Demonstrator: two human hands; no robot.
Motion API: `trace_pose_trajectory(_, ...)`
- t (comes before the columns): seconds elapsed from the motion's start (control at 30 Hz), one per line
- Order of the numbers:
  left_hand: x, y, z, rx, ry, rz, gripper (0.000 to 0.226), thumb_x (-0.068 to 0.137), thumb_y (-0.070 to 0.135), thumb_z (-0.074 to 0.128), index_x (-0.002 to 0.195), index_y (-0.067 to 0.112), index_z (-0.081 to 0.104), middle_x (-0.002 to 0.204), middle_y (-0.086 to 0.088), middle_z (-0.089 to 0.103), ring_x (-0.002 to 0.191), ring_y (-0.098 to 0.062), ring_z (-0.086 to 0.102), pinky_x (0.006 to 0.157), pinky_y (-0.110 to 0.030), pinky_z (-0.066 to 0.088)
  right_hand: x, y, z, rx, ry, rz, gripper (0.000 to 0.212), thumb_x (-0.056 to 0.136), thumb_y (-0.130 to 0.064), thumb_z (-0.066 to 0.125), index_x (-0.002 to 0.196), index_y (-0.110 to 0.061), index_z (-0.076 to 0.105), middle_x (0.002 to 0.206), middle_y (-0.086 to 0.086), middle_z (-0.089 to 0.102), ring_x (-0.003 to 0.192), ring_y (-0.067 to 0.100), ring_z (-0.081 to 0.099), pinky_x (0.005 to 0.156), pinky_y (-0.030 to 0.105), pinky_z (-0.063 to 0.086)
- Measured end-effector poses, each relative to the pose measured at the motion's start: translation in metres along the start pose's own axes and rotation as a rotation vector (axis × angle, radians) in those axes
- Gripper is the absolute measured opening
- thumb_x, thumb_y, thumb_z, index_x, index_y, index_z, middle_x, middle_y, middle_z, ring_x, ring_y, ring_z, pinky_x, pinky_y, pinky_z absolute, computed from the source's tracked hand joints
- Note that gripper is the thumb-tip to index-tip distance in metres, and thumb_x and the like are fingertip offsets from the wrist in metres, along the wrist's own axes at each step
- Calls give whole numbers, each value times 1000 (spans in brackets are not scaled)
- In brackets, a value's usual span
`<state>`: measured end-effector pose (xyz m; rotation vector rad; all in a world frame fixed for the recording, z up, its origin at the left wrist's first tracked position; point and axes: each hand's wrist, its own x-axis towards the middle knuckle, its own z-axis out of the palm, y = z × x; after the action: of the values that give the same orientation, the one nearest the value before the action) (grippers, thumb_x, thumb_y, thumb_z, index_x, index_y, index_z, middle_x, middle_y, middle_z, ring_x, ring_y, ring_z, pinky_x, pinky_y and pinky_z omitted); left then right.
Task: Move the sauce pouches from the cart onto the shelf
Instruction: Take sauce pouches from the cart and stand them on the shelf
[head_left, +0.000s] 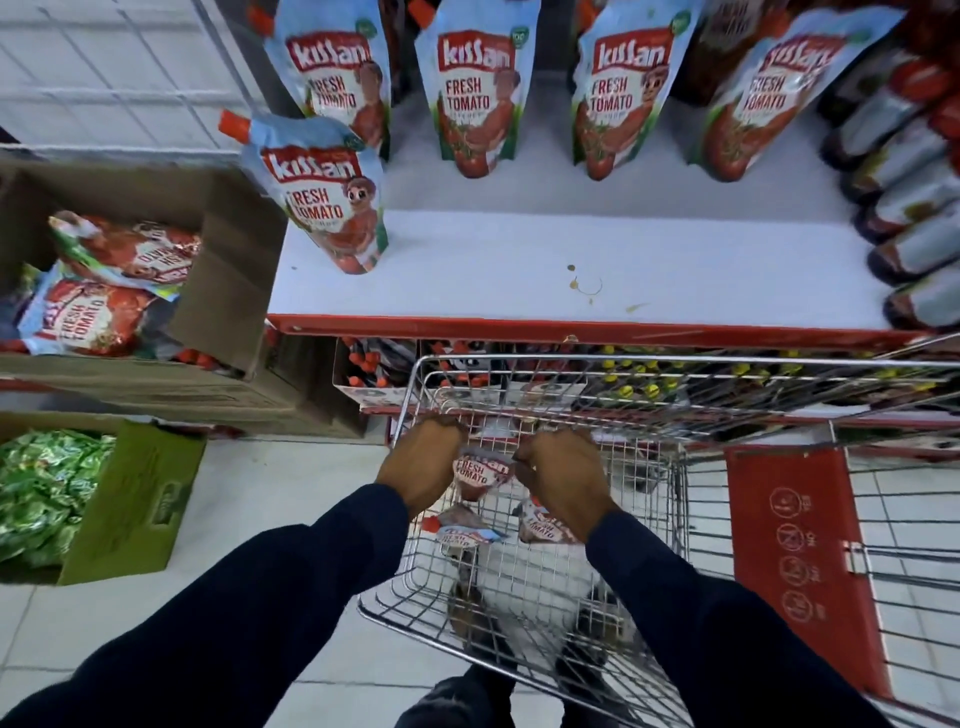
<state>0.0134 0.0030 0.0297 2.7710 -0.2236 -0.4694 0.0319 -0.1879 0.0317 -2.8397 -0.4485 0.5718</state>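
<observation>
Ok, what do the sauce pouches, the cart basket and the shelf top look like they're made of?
Sauce pouch held between both hands: seemingly flexible plastic film, glossy, since it creases and catches light. Cart basket: thin metal wire grid, shiny, probably chrome-plated. Shelf top: smooth flat white surface, likely painted metal or laminate; cannot tell which.

Blue-and-red sauce pouches (332, 200) on a white, red-edged shelf (519, 270)

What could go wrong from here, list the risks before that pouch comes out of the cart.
1. Both hands, left hand and right hand, hold one pouch low inside the wire cart; it may snag on the rim when lifted.
2. The front pouch on the shelf leans and could topple if bumped.
</observation>
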Motion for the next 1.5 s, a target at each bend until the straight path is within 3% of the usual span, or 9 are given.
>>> trace_pose_trajectory(0.2,-37,9,-73,-70,217,63,33,80,-2,66,103,23,67,102,-1,67,102,-21,57,81,-39,55,-27,-11,-87,167,197,-106,13,87,-39,66,94,-34,75,87,-16,77,76,4,68,96,38,49)
trace_pose_trajectory(0.3,-47,20,-118,-111,310,89,31,83,2,64,108,19,68,103,-2,68,99,-19,60,82,-33,53,-37,-20,-134,196,274,-139,15,87,-41,67,99,-36,74,93,-19,77,67,-7,61,85,26,53)
trace_pose_trajectory(0.4,-52,33,-162,-150,409,123,28,86,7,67,111,20,69,107,0,72,100,-17,63,85,-30,50,-43,-26,-177,236,337,-160,16,88,-40,67,100,-33,74,93,-17,76,71,-5,61,69,20,51)
trace_pose_trajectory(0.57,-51,53,-225,-144,488,173,21,88,9,67,108,16,71,105,0,74,94,-17,64,78,-24,44,-36,-31,-234,273,494,-183,9,86,-37,69,91,-32,76,83,-14,76,74,3,64,65,28,51)
trace_pose_trajectory(0.7,-33,58,-265,-122,534,195,21,86,5,68,105,14,73,100,-3,75,87,-17,65,68,-17,38,-17,-35,-269,307,600,-209,8,85,-33,72,89,-29,77,77,-12,74,70,4,61,59,25,46)
trace_pose_trajectory(0.97,25,42,-287,-121,523,67,20,84,4,71,104,9,74,99,-10,75,90,-27,66,69,-27,43,35,-44,-285,250,647,-179,12,86,-33,70,87,-22,76,79,-3,77,75,16,68,62,33,54)
trace_pose_trajectory(1.27,61,29,-279,-91,475,-17,25,83,-2,68,104,10,72,103,-14,73,93,-34,68,77,-40,58,67,-55,-271,263,635,-151,11,88,-21,68,94,-16,75,92,6,78,84,25,69,64,25,39)
trace_pose_trajectory(1.4,66,31,-272,-70,457,4,31,87,-4,66,116,7,69,113,-15,71,102,-35,65,86,-40,54,72,-56,-262,272,626,-119,13,91,-21,65,97,-14,74,94,7,77,83,25,68,65,24,37)
trace_pose_trajectory(1.5,68,31,-268,-46,479,25,31,88,-8,61,115,6,68,112,-17,70,101,-36,63,81,-36,53,74,-56,-261,285,624,-102,15,92,-22,64,98,-13,74,96,6,77,83,24,68,66,24,37)
